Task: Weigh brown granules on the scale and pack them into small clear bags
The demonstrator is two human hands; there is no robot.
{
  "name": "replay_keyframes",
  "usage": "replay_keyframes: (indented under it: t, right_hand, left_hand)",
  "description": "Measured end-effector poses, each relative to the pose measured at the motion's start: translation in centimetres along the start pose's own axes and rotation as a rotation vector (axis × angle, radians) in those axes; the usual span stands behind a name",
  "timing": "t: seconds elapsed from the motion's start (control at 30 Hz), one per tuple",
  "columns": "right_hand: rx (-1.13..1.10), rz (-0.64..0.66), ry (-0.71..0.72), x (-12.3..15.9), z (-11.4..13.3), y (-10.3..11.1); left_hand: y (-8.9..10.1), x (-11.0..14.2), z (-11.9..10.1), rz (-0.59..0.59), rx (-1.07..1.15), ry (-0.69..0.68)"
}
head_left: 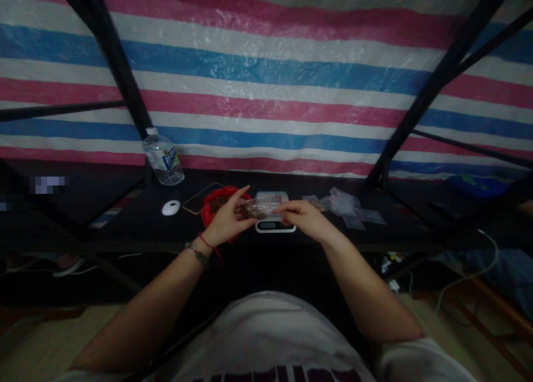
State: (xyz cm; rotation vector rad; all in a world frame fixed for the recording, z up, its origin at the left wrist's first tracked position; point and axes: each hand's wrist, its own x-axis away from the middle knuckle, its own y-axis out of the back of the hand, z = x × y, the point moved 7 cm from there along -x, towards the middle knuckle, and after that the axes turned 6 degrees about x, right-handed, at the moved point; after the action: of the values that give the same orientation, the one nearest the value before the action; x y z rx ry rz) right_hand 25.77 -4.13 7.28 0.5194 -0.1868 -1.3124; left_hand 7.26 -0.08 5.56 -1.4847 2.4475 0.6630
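My left hand [228, 221] and my right hand [303, 215] pinch the two ends of a small clear plastic bag [262, 208] with dark brown bits inside. They hold it just above a small white digital scale [272, 225] on the black table [141, 226]. Right behind my left hand lies a red bag [219, 201], open, with the same brown bits in it. A red string and a bead bracelet sit on my left wrist.
A water bottle [163, 157] stands at the table's back left. A white mouse-like object [170, 207] and a phone [199, 197] lie left of the red bag. Several empty clear bags [350, 207] lie to the right. Black frame bars and a striped tarp rise behind.
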Motion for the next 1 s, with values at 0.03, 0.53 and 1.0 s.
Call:
replay_keyframes:
  t: [0.03,0.53,1.0]
  right_hand:
    - [-0.034,0.001,0.007,0.1,0.1,0.1]
    - [-0.037,0.023,0.14,0.3,1.3,-0.1]
    - [0.3,-0.068,0.145,0.0,0.8,0.2]
  left_hand:
    - [0.1,-0.1,0.2,-0.019,0.123,0.021]
    - [-2.0,0.6,0.3,0.052,0.633,0.243]
    - [0.0,-0.2,-0.1,-0.062,0.198,0.05]
